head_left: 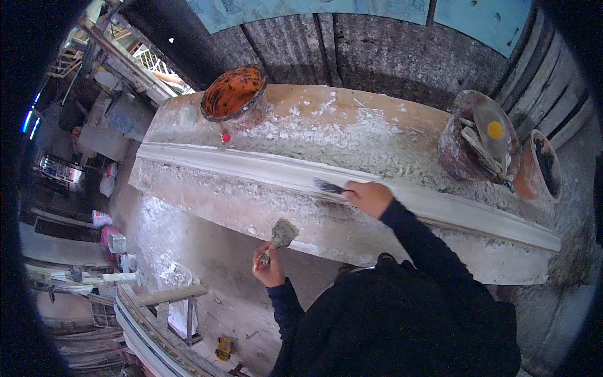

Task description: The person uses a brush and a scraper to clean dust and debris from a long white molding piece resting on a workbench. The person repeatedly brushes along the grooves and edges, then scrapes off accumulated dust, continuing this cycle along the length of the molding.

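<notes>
My left hand (269, 267) is closed around the handle of a putty knife (285, 232), whose broad blade is caked with grey plaster. It is held up in front of the bench's near edge. Over the long white plaster moulding (251, 164), my right hand (370, 197) grips a small spatula (329, 186) with a dark, narrow blade. That blade points left and lies at the moulding's surface; whether it touches cannot be made out. The moulding runs lengthwise along the plaster-covered bench (207, 200).
At the bench's back left sits an orange bucket (233, 94) with a crusted rim, a small red object (225, 137) beside it. White plaster flakes (374, 119) litter the back. To the right are a bucket of tools (461, 138) and another orange bucket (539, 166). Corrugated sheeting (389, 53) stands behind.
</notes>
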Demonstrator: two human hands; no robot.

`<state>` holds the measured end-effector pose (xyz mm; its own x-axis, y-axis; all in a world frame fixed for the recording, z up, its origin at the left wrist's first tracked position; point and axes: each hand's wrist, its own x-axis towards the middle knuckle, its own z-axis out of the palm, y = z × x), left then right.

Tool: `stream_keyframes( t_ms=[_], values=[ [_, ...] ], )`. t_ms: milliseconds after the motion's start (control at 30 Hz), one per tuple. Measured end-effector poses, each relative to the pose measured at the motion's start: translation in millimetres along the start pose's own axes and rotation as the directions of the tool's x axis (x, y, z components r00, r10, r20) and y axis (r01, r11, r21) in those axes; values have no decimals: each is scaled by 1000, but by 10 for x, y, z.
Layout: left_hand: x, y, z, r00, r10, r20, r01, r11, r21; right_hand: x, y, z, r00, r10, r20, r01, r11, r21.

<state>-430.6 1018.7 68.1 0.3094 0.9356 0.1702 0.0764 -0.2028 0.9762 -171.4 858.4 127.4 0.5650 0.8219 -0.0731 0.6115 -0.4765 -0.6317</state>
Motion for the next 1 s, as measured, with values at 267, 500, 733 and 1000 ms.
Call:
stream_keyframes(
  t_ms=[267,500,733,1000],
  values=[
    [-27,-93,93,999,-4,46,3,1000,23,-1370,887,-716,970,193,147,-133,930,-343],
    [-2,64,272,993,-30,110,25,999,40,-1740,1015,-893,937,323,132,-232,860,-455],
    [-41,173,250,992,40,116,-51,994,97,-1293,847,-588,963,163,213,-60,904,-422],
    [-139,223,132,998,-12,59,9,998,64,-183,236,117,978,-75,196,129,951,-281]
  ],
)
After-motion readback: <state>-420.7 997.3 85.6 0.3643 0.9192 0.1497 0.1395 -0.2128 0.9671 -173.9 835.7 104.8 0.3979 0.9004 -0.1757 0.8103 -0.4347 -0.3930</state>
